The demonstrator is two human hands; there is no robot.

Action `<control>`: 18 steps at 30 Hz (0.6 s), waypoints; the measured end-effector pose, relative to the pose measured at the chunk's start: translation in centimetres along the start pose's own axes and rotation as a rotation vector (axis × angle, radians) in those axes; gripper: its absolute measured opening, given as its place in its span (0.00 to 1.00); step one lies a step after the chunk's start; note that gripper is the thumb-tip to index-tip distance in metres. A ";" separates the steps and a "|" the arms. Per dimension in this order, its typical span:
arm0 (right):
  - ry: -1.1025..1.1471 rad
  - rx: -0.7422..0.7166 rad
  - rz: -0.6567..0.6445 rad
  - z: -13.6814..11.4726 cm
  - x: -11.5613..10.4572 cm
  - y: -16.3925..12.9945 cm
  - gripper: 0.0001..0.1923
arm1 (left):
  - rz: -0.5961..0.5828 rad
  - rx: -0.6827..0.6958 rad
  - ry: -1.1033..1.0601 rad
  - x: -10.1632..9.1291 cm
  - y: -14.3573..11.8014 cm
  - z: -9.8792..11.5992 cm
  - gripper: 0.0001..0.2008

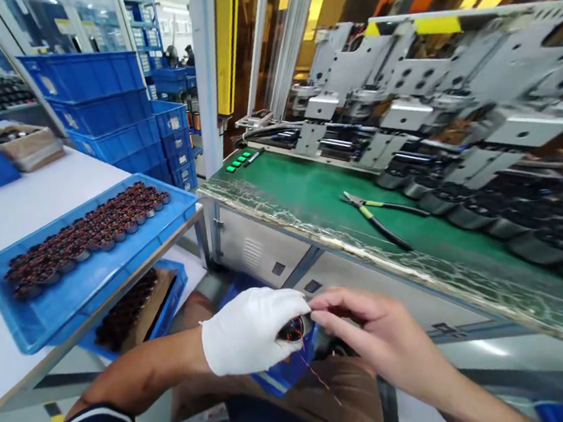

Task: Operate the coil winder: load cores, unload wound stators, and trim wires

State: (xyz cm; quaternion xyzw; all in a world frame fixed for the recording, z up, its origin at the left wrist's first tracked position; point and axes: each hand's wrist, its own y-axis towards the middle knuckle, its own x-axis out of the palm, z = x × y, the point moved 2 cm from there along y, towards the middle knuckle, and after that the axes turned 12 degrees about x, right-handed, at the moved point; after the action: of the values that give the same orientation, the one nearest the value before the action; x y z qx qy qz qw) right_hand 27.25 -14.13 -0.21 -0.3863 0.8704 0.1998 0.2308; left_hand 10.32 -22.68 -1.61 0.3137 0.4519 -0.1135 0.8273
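Gloved left hand (248, 332) gripping a wound copper coil (294, 329) over the lap, bare right hand (380, 335) pinching its wire lead (314, 372), blue tray of coils (69, 297) at the white table's (5, 216) near edge, cutting pliers (377, 214) on green machine bench (310, 194).

small dark wound coil (292, 329) — copper wire (314, 372) trailing down, low centre

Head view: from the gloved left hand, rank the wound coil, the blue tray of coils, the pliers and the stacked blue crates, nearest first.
1. Wound coil: held in the left hand, with the right hand pinching at it.
2. Blue tray of coils: up and to the left, on the white table.
3. Pliers: up and to the right, on the green surface.
4. Stacked blue crates: far back left.
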 end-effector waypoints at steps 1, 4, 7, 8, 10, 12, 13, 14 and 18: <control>-0.106 -0.107 0.023 -0.4 0.0 -0.2 0.07 | 0.012 0.005 -0.022 0.0 -0.4 0.0 0.15; -0.456 -0.443 0.113 -1.5 -0.6 -1.3 0.12 | 0.089 0.027 -0.153 -0.1 -1.3 -0.1 0.21; -0.676 -0.656 0.113 -1.8 -1.5 -2.9 0.18 | 0.145 0.061 -0.417 0.0 -1.7 0.1 0.24; -0.710 -0.684 0.101 -1.6 -1.9 -3.4 0.19 | 0.150 0.060 -0.509 -0.1 -1.8 0.3 0.24; -0.744 -0.695 0.090 -0.7 -2.5 -4.3 0.19 | 0.162 0.025 -0.642 -0.3 -2.2 0.4 0.21; -0.722 -0.625 0.102 0.5 -2.8 -4.8 0.17 | 0.220 -0.054 -0.705 -0.7 -2.6 0.3 0.21; -0.684 -0.574 0.131 0.9 -2.8 -4.9 0.16 | 0.280 -0.109 -0.707 -0.9 -2.8 0.1 0.22; -0.630 -0.514 0.171 1.1 -2.7 -4.8 0.14 | 0.357 -0.166 -0.683 -1.1 -2.9 0.0 0.23; -0.348 -0.367 0.294 -0.2 -0.2 -4.4 0.18 | 0.583 -0.273 -0.418 -0.7 -2.1 -0.1 0.24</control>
State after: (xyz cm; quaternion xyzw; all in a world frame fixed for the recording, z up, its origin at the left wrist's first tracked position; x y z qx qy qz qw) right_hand 30.70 -16.88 -0.73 -0.2512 0.8136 0.4485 0.2716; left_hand 8.84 -24.30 -1.99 0.2861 0.1766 0.1262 0.9333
